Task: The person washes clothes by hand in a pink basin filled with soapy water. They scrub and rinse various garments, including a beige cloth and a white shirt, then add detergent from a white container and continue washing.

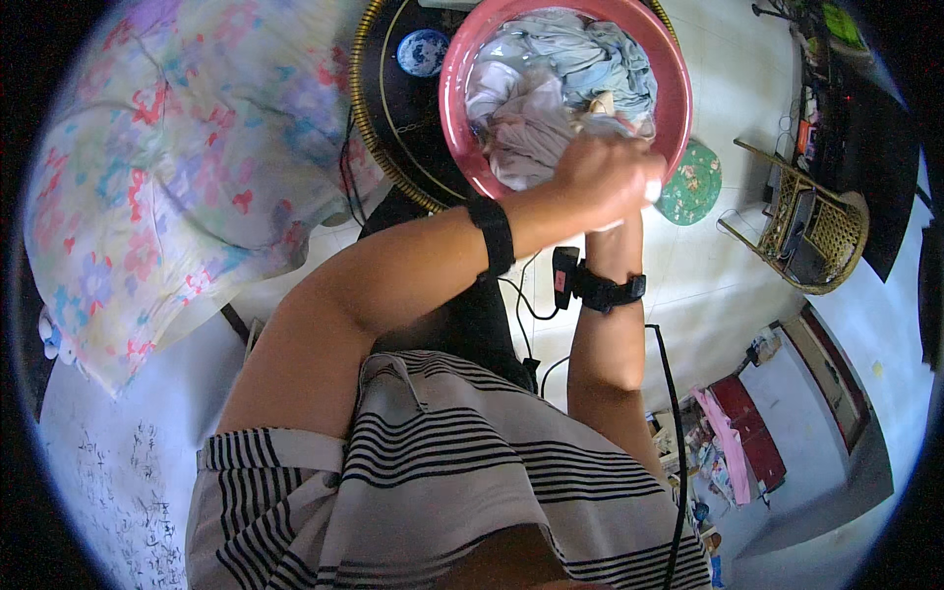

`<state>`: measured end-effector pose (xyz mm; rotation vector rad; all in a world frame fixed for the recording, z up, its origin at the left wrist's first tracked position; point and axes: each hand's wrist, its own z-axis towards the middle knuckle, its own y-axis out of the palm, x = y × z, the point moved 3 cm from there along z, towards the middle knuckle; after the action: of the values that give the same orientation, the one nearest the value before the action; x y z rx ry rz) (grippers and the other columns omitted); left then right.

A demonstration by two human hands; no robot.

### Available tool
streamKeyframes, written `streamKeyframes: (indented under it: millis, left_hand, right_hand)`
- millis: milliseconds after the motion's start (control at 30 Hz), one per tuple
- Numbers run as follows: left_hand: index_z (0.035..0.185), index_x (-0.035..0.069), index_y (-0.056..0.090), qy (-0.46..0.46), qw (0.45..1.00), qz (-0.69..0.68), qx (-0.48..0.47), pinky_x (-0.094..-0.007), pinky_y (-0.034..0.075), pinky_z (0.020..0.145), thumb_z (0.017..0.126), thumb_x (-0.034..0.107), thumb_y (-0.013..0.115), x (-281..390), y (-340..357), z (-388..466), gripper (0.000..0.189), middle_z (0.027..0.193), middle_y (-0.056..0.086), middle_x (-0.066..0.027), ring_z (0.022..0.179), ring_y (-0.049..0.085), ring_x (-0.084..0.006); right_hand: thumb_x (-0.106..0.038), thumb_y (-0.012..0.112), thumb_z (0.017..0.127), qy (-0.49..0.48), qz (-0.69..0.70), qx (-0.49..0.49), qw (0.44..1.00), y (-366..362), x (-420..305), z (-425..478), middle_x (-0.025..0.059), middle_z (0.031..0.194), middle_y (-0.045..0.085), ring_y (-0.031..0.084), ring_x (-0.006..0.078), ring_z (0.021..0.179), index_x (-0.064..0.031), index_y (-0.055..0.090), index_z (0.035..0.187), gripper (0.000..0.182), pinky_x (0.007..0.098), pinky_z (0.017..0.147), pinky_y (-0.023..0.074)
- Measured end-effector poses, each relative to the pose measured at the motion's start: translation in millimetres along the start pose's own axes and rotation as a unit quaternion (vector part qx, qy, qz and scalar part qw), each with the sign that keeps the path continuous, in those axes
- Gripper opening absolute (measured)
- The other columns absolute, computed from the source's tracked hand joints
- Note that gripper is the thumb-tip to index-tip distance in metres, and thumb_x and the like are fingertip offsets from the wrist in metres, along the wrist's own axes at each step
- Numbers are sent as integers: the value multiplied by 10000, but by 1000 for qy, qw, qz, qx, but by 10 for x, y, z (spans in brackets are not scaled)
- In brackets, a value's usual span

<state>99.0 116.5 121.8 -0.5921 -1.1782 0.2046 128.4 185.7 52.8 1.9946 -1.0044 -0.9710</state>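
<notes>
A pink plastic basin [451,110] holds water and wet clothes. Pale blue-green fabric [605,55] is heaped at its far side, and greyish-white fabric [527,133] lies nearer. Over the basin's near right rim, my left hand [608,177] is closed and blurred, crossing on top of my right hand [616,221]. Bits of white cloth [653,190] show at the edge of my left fist. Most of my right hand is hidden beneath the left, so its fingers cannot be made out. Both wrists wear black straps; the right one carries a small black device [566,276].
The basin stands on a dark round table [387,147] with a woven rim, beside a blue-patterned round object [422,52]. A floral-covered bed [184,169] is at left. Right are a green stool [692,184] and a wicker chair [830,228]. A black cable [672,413] hangs by my right arm.
</notes>
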Motion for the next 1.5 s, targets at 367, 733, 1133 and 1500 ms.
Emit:
streamKeyframes:
  millis: [367,733,1133,1500]
  left_hand:
    - [1010,92,578,-122,958,-234,-113,-336,438,743,807,437,552,-1037,-411,108,402,831,607,-130,798,596,-216]
    - [1102,-7,531,-192,874,-377,-239,-242,405,830,741,141,610,-1111,-975,-20,398,1030,547,-71,957,512,-133]
    - [724,66,500,24,984,-105,-141,-395,452,647,725,255,610,37,-212,78,219,760,569,-131,766,578,-298]
    - [757,128,582,-144,984,-70,-84,-443,471,575,674,326,611,-73,-147,80,216,679,607,-120,611,598,-328]
  right_hand:
    - [-347,390,904,-72,-121,188,972,533,-298,8,121,1170,527,506,272,1072,-42,454,1196,427,415,930,384]
    - [-344,421,887,-21,-145,239,960,55,-639,-526,133,1200,501,487,285,1100,-40,435,1219,450,457,940,375]
    - [-554,362,846,-4,-60,117,991,-296,-126,179,134,1221,455,453,271,1105,-59,392,1241,634,414,908,396]
    - [-395,353,897,-69,13,-53,996,96,168,241,79,1037,566,545,238,961,-75,474,1148,424,364,830,463]
